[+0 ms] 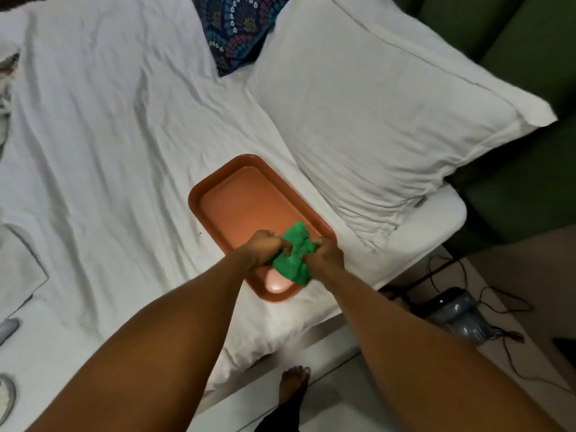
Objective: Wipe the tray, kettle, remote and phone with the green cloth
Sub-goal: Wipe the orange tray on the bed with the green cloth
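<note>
An orange-brown tray (218, 194) lies on the white bed sheet, near the bed's right edge. A bunched green cloth (294, 260) sits over the tray's near end. My left hand (265, 246) grips the cloth's left side and my right hand (325, 254) grips its right side. Down on the floor to the right stands a bluish kettle (458, 316) with a dark lid. At the left frame edge lies a pale grey object (7, 328) that may be the remote; I cannot tell. No phone is in view.
A large white pillow (389, 120) lies right of the tray, a patterned blue cushion (233, 29) behind it. Black cables (498, 307) trail on the floor around the kettle. My bare foot (294, 385) stands by the bed edge. A green sofa (514, 57) fills the far right.
</note>
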